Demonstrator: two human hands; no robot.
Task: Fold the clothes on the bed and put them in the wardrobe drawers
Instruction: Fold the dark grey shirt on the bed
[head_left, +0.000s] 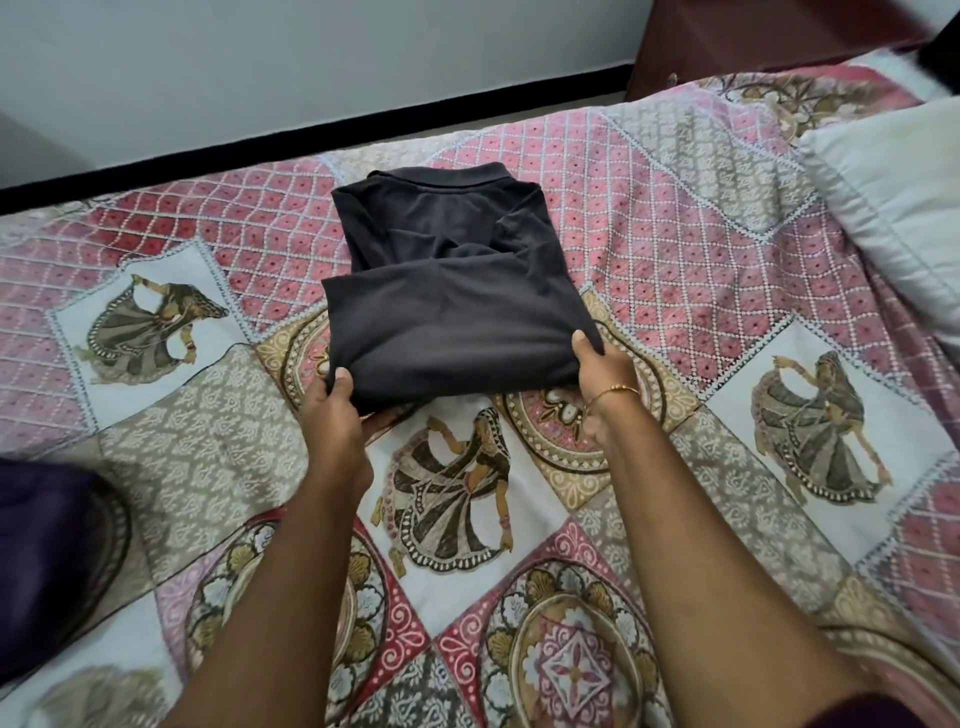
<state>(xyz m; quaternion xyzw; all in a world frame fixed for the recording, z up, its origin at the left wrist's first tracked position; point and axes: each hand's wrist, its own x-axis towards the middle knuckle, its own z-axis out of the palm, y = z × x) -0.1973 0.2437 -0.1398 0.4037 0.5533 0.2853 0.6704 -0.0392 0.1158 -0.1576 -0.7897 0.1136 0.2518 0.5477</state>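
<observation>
Both hands have a grip on the near folded edge of the dark grey polo shirt (447, 306): the left hand (337, 415) pinches its near left corner, thumb on top and fingers curled underneath, and the right hand (605, 374) pinches the near right corner the same way, thumb pressed on the cloth. The near edge is lifted slightly off the bed, while the far part of the shirt, with its collar, lies flat.

The bed (701, 218) carries the shirt at its middle, spread with a patchwork quilt of pink lattice squares, beige floral panels and white panels printed with dancing figures. Beyond the shirt, past the far edge of the bed, stands a pale wall (311, 57) with a black skirting strip. To the right of the shirt, at the bed's right edge, lies a white pillow (904, 208). To the left of the shirt and nearer the person, a dark purple cloth (47, 561) rests on the quilt. Far right of the shirt, behind the bed, a dark red-brown wooden cabinet (753, 36) shows. A thin gold bangle (613, 391) circles the right wrist, just near the shirt's right corner.
</observation>
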